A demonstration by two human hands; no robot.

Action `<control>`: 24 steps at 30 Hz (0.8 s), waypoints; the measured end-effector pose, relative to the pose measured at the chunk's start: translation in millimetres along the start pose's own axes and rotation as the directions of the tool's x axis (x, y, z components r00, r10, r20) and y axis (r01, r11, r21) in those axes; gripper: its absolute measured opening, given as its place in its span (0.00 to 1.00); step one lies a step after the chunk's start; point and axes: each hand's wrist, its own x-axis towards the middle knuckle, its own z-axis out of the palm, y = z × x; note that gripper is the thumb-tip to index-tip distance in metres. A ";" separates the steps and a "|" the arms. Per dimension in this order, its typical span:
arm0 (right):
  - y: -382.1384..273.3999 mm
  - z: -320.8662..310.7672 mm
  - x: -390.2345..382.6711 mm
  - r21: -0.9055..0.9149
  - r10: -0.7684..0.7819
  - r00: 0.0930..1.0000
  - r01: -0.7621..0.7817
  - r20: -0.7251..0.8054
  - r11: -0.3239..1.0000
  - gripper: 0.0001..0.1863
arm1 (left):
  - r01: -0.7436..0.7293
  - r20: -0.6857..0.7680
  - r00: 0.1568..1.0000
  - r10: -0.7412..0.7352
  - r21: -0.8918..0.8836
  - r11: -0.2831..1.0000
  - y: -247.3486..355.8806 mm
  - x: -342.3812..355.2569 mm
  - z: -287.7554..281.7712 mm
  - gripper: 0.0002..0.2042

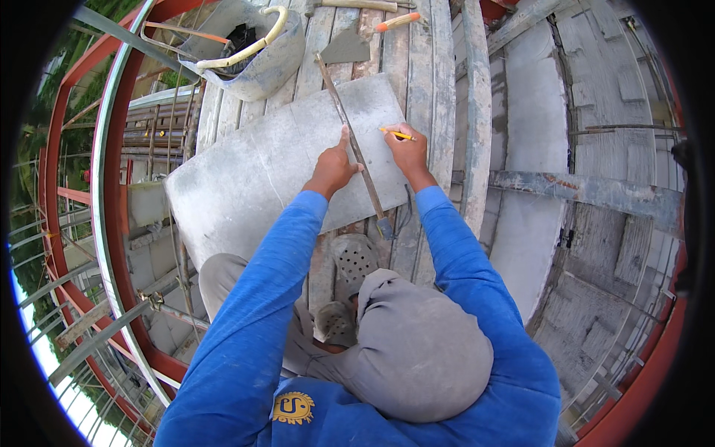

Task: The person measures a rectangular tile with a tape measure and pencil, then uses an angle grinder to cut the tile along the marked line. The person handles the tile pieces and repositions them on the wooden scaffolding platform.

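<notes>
- A big, flat, light grey board (246, 171) lies slanted on rough wooden planks (422, 82). Its face is dusty and smooth, with straight edges.
- A thin, long, straight brown-grey bar (357, 149) lies across the board, nearer its right end. Both tips of the bar poke out past the board's edges.
- The left hand (331, 167) is partly open, pressing on the bar with its pointing finger and thumb stretched out.
- The right hand (411, 155) is curled around a thin yellow pencil (398, 134), close to the board's right edge. The pencil's tip points left, toward the bar; I cannot tell if it touches the board.
- Most of the board's wide face is to the left of the bar, with room to move there.
- Past the far edge stands a round, dirty, pale bucket (257, 88). Black stuff is inside; I cannot tell what. A bendy cream piece (249, 51) lies across its top.
- Near the bucket lies a flat, pointy grey trowel blade (347, 48).
- Grey shoes with holes (354, 261) are by the near edge.
</notes>
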 end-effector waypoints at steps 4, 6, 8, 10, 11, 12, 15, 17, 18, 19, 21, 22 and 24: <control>-3.1 -7.3 1.3 -0.004 0.026 0.999 -0.026 -0.043 1.000 0.07 | 0.010 0.016 1.000 -0.010 -0.001 1.000 -3.3 0.1 -2.2 0.61; -1.3 -8.8 5.7 0.029 0.042 0.995 -0.040 -0.091 0.999 0.07 | 0.001 0.017 1.000 -0.001 0.010 1.000 -0.3 0.5 -1.3 0.61; 4.0 -10.0 6.8 0.014 0.029 0.994 -0.028 -0.103 1.000 0.07 | -0.011 0.016 1.000 0.011 0.017 1.000 0.8 0.5 -0.5 0.61; 1.2 -7.5 2.7 -0.020 0.040 0.999 -0.040 -0.028 0.999 0.07 | -0.011 0.005 1.000 0.011 0.021 1.000 -4.0 -1.2 -2.0 0.61; -0.1 -6.2 0.8 -0.038 0.045 0.999 -0.045 0.009 0.998 0.07 | -0.009 0.004 1.000 0.009 0.015 1.000 -4.8 -2.0 -1.2 0.60; 0.9 -7.2 0.9 -0.034 0.034 0.999 -0.035 -0.025 0.999 0.07 | -0.011 0.005 1.000 0.011 0.010 1.000 -2.8 -2.2 0.3 0.60; 3.1 -10.5 2.9 -0.011 0.041 0.998 -0.042 -0.051 0.999 0.07 | 0.002 0.008 1.000 -0.003 0.016 1.000 -3.2 0.3 -2.7 0.60; 2.8 -11.1 8.2 0.017 0.097 0.995 -0.098 0.034 0.995 0.08 | 0.003 0.017 1.000 -0.003 0.009 1.000 -0.7 0.2 -2.0 0.60; 2.4 -13.2 10.6 0.011 0.072 0.997 -0.072 -0.013 0.997 0.07 | 0.000 0.018 1.000 0.000 0.001 1.000 -0.6 0.1 -2.0 0.60; 2.2 -17.9 13.1 0.003 0.047 0.997 -0.046 -0.059 0.999 0.07 | -0.003 0.019 1.000 0.003 -0.007 1.000 -0.8 -0.2 -2.2 0.60; 1.3 -20.4 18.9 -0.001 0.021 0.995 -0.021 -0.102 1.000 0.07 | -0.004 0.010 1.000 0.004 0.007 1.000 -1.1 -1.9 -1.5 0.61; 0.6 -20.1 23.4 0.003 0.021 0.995 -0.021 -0.099 1.000 0.07 | -0.006 0.008 1.000 0.006 0.012 1.000 -0.5 -2.0 -0.4 0.61; -0.3 -21.8 23.4 -0.018 0.031 0.998 -0.032 -0.060 0.999 0.07 | 0.020 0.030 0.999 -0.021 0.027 0.999 0.1 1.3 -2.1 0.61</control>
